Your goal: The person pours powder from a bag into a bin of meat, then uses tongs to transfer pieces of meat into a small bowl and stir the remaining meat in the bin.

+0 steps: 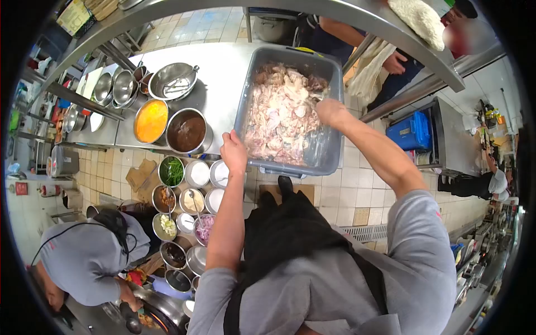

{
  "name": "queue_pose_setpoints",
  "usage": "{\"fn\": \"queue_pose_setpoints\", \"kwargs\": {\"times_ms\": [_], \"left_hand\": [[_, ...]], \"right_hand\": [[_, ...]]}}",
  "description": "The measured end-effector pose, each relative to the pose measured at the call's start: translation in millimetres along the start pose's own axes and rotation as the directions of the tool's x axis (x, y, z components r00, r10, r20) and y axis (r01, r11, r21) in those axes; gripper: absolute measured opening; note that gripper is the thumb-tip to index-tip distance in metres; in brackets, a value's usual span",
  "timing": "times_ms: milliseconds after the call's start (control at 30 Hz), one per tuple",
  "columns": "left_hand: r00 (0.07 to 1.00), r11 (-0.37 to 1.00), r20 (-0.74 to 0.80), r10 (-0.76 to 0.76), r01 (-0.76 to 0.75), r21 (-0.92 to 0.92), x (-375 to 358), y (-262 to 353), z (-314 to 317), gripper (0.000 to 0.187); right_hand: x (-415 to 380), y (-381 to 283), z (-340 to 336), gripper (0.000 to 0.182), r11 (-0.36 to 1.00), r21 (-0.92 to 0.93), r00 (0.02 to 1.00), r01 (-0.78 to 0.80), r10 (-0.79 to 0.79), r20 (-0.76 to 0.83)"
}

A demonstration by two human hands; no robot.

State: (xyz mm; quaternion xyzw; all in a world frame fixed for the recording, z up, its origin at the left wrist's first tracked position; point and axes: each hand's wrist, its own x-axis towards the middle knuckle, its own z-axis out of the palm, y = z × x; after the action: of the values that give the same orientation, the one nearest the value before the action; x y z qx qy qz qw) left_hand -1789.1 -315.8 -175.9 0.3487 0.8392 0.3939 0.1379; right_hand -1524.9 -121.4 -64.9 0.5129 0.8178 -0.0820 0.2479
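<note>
A large grey plastic tub (336, 84) stands at the end of the steel table, filled with pale pieces of raw meat (279, 117) coated in whitish batter or marinade. My left hand (233, 152) is closed on the tub's near left rim. Over the right side of the tub, my right hand (333, 113) makes a fist close above the meat. What it grips is mostly hidden; a small pale oval shape lies in the meat just left of it.
Left of the tub are a pot of brown sauce (186, 131), a bowl of orange liquid (151, 121) and a steel colander (172, 81). Several ingredient containers, including chopped greens (171, 171), stand below. A co-worker (89, 257) bends at lower left; another person's hand (395, 62) shows beyond the tub.
</note>
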Motion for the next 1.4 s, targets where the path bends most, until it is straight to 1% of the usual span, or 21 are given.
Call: {"fn": "queue_pose_setpoints", "kwargs": {"times_ms": [100,200,267,300,367,467,533,567,600,667,767,867,933,1000,1067,1133,1167,1200,1300,1367,1400], "left_hand": [[0.999,0.998,0.01,-0.045,0.046,-0.044,-1,2,0,0.04],[0.999,0.999,0.002,-0.038,0.038,-0.036,0,0,1,0.04],[0.999,0.998,0.015,-0.042,0.043,-0.056,0,-1,2,0.04],[0.999,0.997,0.019,-0.039,0.041,-0.062,2,-2,1,0.04],[1.0,0.999,0.005,-0.021,0.021,-0.046,0,-2,1,0.04],[1.0,1.0,0.01,0.0,0.0,-0.02,-4,-4,0,0.038],[1.0,1.0,-0.001,0.011,-0.011,-0.021,7,2,2,0.037],[1.0,1.0,0.002,0.005,-0.005,-0.022,4,4,0,0.037],[1.0,1.0,0.008,0.003,-0.002,-0.023,0,5,-2,0.037],[1.0,1.0,-0.013,0.015,-0.015,-0.017,1,3,1,0.037],[0.999,1.0,-0.031,0.023,-0.023,-0.012,1,-3,6,0.037],[1.0,0.999,-0.026,0.015,-0.016,-0.038,3,-1,4,0.037],[1.0,0.999,-0.024,0.014,-0.015,-0.045,-2,1,2,0.037],[0.999,0.999,-0.035,0.033,-0.034,-0.028,-1,2,1,0.037],[0.998,0.999,-0.05,0.04,-0.04,-0.008,0,1,2,0.037],[0.996,0.999,-0.069,0.049,-0.049,0.008,0,0,6,0.036],[0.995,0.998,-0.082,0.058,-0.057,0.014,2,1,6,0.036],[0.994,0.998,-0.091,0.06,-0.058,0.022,0,-1,7,0.036],[0.998,0.999,-0.054,-0.029,0.026,-0.043,-1,4,3,0.039],[0.998,0.999,-0.059,-0.026,0.023,-0.048,-1,1,5,0.039],[0.998,0.998,-0.059,-0.021,0.018,-0.056,0,-1,7,0.039]], "right_hand": [[-57,-26,-9,0.032,0.995,0.051,0.991,0.081,-0.086,0.1],[-86,-16,-32,0.033,0.989,0.135,0.991,0.053,-0.069,0.116],[-85,1,-59,0.033,0.996,0.09,0.995,0.019,-0.027,0.093],[-76,13,-69,0.033,0.997,0.073,0.997,0.001,-0.007,0.078],[-3,50,-47,0.034,0.991,0.076,0.992,-0.108,0.103,0.067],[78,69,-5,0.039,0.951,0.269,0.987,-0.153,0.163,-0.012],[92,38,14,0.036,0.966,0.257,0.998,-0.016,0.03,-0.049],[51,4,-9,0.035,0.992,0.09,0.996,0.092,-0.091,-0.016],[35,-9,-14,0.036,0.943,-0.018,0.939,0.333,-0.33,0.096],[12,-19,11,0.039,0.971,0.219,0.985,0.098,-0.126,0.117],[-50,-15,-9,0.038,0.977,0.146,0.976,0.155,-0.175,0.128],[-71,9,-67,0.038,0.995,0.064,0.981,0.079,-0.089,0.171],[-33,27,-78,0.034,0.995,-0.058,0.992,0.087,-0.082,0.095],[20,34,-80,0.028,0.996,-0.087,0.999,0.01,-0.014,-0.044],[57,39,-74,0.026,0.982,-0.19,0.984,0.001,-0.035,-0.175],[97,44,-51,0.025,0.977,-0.173,0.986,-0.122,0.099,-0.133],[101,41,-46,0.024,0.969,-0.17,0.98,-0.182,0.164,-0.11],[102,45,-38,0.023,0.942,-0.335,0.999,0.02,-0.027,-0.016],[19,7,-59,0.022,0.879,-0.402,0.961,0.255,-0.184,0.206],[-32,-10,-69,0.021,0.855,-0.412,0.929,0.314,-0.188,0.318],[-38,-2,-53,0.021,0.878,-0.367,0.936,0.306,-0.208,0.283]]}}
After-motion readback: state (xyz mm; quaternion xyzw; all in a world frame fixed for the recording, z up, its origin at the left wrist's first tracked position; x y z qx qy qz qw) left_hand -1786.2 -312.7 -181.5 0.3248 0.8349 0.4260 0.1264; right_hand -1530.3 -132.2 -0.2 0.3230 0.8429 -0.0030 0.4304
